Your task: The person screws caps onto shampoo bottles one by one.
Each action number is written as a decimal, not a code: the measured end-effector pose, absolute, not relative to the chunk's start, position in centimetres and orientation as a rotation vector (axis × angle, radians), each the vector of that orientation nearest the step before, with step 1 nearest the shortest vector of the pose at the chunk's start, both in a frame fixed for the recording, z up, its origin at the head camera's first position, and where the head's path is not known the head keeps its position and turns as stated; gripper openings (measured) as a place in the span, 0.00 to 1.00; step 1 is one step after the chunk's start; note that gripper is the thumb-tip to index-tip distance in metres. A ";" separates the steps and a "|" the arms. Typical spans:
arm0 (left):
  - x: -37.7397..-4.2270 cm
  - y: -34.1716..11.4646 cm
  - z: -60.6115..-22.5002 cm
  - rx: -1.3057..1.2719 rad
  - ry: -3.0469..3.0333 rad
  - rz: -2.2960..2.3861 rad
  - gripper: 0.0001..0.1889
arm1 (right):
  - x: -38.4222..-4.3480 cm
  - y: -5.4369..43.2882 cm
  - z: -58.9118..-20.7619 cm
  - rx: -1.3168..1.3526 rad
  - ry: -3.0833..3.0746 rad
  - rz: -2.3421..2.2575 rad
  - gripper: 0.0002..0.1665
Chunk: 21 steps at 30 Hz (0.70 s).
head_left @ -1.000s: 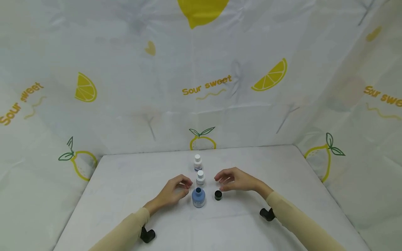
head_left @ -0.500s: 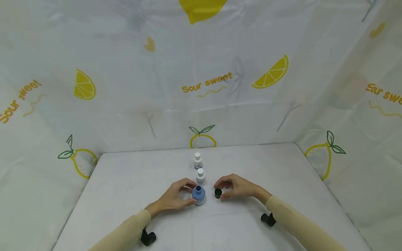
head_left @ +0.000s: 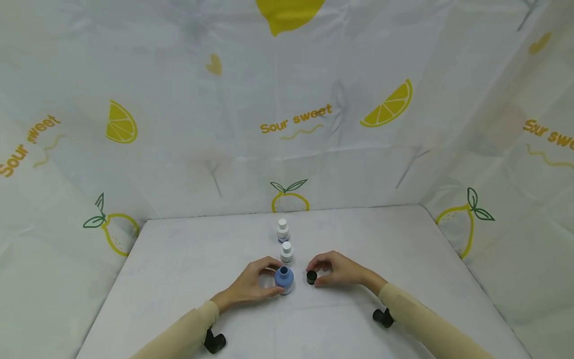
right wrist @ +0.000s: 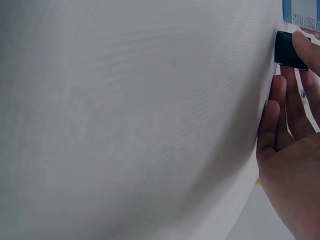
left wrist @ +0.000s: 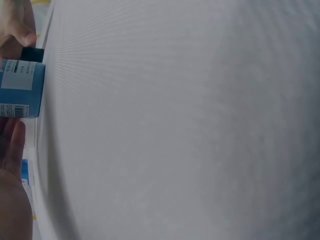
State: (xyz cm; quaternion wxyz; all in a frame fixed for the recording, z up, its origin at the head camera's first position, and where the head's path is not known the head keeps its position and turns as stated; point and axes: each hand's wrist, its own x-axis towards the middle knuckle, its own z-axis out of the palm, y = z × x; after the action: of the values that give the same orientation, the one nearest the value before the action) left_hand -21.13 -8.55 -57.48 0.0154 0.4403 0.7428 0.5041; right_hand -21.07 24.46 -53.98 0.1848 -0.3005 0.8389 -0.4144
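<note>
A blue bottle (head_left: 284,282) with a white label stands uncapped near the middle of the table, its dark mouth facing up. My left hand (head_left: 251,281) grips it from the left, thumb at the front and fingers behind. To its right, a small black cap (head_left: 311,277) sits on the table. My right hand (head_left: 339,269) pinches this cap between thumb and fingers; in the right wrist view the thumb lies against the dark cap (right wrist: 291,50). The left wrist view shows the bottle's labelled side (left wrist: 20,87), partly cut off by the frame edge.
Behind the blue bottle stand two white-capped bottles, a nearer one (head_left: 286,253) and a farther one (head_left: 282,231). All rest on a white-covered table (head_left: 202,244). A lemon-printed cloth (head_left: 179,164) hangs behind and at both sides.
My left hand has moved right and closed round the blue bottle. The right hand has come down to the black cap and now pinches it. The bottles have stayed in place.
</note>
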 end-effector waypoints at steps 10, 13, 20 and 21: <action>-20.9 -8.4 -56.9 1.360 2.354 1.554 0.24 | -21.1 24.3 -53.1 -0.835 2.364 -1.186 0.19; -20.9 -8.4 -56.7 1.340 2.363 1.545 0.24 | -21.1 24.2 -52.5 -0.844 2.357 -1.221 0.19; -21.1 -8.4 -56.0 1.330 2.347 1.566 0.23 | -21.3 23.8 -50.8 -0.911 2.323 -1.307 0.19; -21.1 -8.4 -55.9 1.332 2.345 1.570 0.23 | -21.3 23.7 -50.6 -0.918 2.321 -1.318 0.20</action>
State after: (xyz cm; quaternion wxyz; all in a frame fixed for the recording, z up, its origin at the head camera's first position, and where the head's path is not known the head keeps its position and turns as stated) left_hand -21.11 -8.44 -55.91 0.0106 0.4269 0.7514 0.5031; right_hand -21.29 23.68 -50.59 0.1592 -0.3210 0.8119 -0.4610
